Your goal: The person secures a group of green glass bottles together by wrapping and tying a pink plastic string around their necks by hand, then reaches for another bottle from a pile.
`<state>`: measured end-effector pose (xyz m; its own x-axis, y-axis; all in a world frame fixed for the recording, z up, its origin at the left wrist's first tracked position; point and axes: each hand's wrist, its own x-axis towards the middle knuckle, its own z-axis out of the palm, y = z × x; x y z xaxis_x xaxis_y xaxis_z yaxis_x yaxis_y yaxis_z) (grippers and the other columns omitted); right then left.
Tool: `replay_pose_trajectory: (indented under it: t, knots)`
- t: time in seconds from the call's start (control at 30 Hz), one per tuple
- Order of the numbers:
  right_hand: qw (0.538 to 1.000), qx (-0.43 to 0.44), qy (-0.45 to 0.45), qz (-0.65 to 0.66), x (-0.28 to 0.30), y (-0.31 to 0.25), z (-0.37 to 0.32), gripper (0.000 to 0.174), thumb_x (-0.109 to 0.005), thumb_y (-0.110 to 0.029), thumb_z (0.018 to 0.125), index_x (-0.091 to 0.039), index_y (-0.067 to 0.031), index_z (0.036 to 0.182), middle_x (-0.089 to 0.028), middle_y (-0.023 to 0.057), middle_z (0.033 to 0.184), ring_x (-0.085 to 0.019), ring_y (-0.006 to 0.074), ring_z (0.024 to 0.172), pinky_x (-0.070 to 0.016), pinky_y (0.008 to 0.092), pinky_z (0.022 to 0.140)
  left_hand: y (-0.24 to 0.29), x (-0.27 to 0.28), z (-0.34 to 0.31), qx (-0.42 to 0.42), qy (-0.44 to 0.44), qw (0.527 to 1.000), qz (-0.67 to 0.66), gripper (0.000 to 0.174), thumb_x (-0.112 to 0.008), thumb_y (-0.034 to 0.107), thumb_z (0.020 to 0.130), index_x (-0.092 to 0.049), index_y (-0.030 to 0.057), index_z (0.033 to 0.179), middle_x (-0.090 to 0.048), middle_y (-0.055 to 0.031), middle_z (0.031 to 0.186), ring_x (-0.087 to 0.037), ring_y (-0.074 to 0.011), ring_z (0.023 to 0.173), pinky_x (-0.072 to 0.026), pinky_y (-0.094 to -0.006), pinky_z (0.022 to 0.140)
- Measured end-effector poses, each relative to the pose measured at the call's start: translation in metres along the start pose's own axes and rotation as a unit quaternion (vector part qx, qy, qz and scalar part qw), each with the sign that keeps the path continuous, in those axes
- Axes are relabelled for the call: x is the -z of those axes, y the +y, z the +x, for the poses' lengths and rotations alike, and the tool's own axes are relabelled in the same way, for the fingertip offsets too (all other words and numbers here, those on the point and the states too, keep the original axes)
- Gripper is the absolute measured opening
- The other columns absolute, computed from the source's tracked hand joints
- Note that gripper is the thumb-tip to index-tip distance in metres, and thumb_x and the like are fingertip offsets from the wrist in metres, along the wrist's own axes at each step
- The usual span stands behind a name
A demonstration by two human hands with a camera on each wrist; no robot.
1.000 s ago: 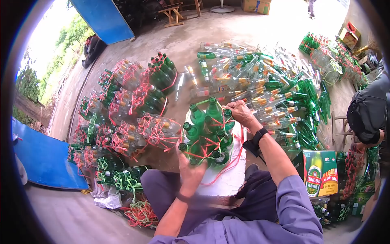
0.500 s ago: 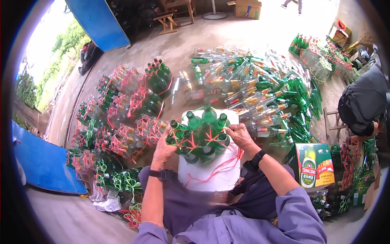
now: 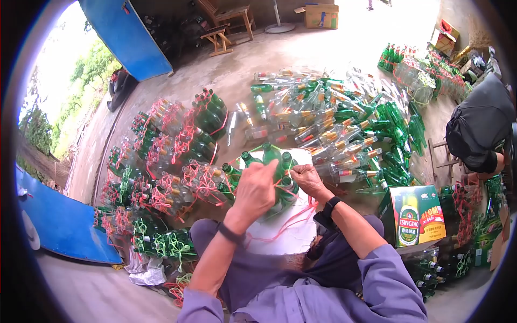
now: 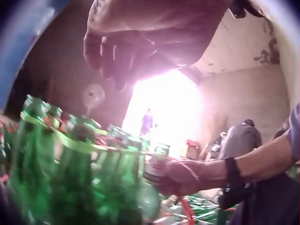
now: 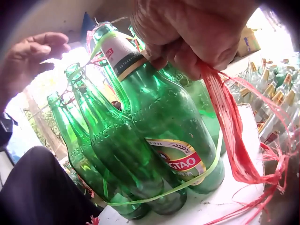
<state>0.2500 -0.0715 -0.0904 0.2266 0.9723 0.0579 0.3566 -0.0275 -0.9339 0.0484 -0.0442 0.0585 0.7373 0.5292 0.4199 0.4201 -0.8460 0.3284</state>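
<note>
A bundle of green beer bottles (image 5: 136, 112) stands on a white slab (image 3: 269, 242) between the person's knees. A light green band (image 5: 187, 187) runs round the bottles low down, and another circles their necks. Over the bundle, the left hand (image 3: 253, 191) hovers with loosely bent fingers, holding nothing; the right wrist view shows it apart from the necks. At the bundle's right side the right hand (image 3: 308, 180) pinches red plastic string (image 5: 222, 126) beside a labelled bottle neck. The string's frayed ends hang down onto the slab.
Tied bottle bundles (image 3: 167, 134) stand to the left. Ahead and right lies a heap of loose clear and green bottles (image 3: 350, 124). A Tsingtao carton (image 3: 414, 218) is near the right elbow. Another person (image 3: 479, 129) bends at far right.
The left hand has let go of the bundle's left side and risen over its top. The bundle has turned and shifted slightly; the right hand remains at its right side.
</note>
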Motion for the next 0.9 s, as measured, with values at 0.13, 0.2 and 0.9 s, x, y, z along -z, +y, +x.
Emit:
replay_pose_trajectory:
  t: [0.13, 0.2, 0.9]
  knots:
    - [0.998, 0.019, 0.037, 0.054, -0.007, -0.003, 0.001, 0.040, -0.064, -0.016, 0.096, -0.046, 0.0010, 0.065, -0.028, 0.0006, 0.061, -0.032, 0.0062, 0.060, -0.0308, 0.0333, 0.050, -0.013, -0.027, 0.019, 0.007, -0.110, 0.990, 0.086, 0.070, -0.058, -0.001, 0.074, -0.047, -0.0010, 0.144, -0.071, -0.0122, 0.102, -0.055, -0.0302, 0.102, -0.0380, -0.0422, 0.085]
    - [0.997, -0.001, 0.049, 0.067, -0.007, -0.003, 0.004, 0.039, -0.065, -0.015, 0.095, -0.050, 0.0014, 0.063, -0.030, 0.0022, 0.060, -0.033, 0.0062, 0.060, -0.0318, 0.0326, 0.049, -0.010, -0.034, 0.024, 0.006, -0.125, 0.989, 0.076, 0.070, -0.057, -0.001, 0.075, -0.046, -0.0008, 0.145, -0.071, -0.0119, 0.100, -0.056, -0.0297, 0.103, -0.0364, -0.0422, 0.086]
    - [0.996, -0.082, -0.024, 0.002, 0.019, -0.025, 0.008, 0.041, -0.069, -0.031, 0.081, -0.064, 0.0084, 0.070, -0.053, 0.0186, 0.056, -0.048, 0.0185, 0.055, -0.0491, 0.0432, 0.060, -0.006, -0.029, 0.022, 0.016, -0.059, 0.997, 0.041, 0.057, -0.067, 0.003, 0.076, -0.058, 0.0077, 0.131, -0.067, -0.0027, 0.089, -0.057, -0.0247, 0.096, -0.0340, -0.0427, 0.089]
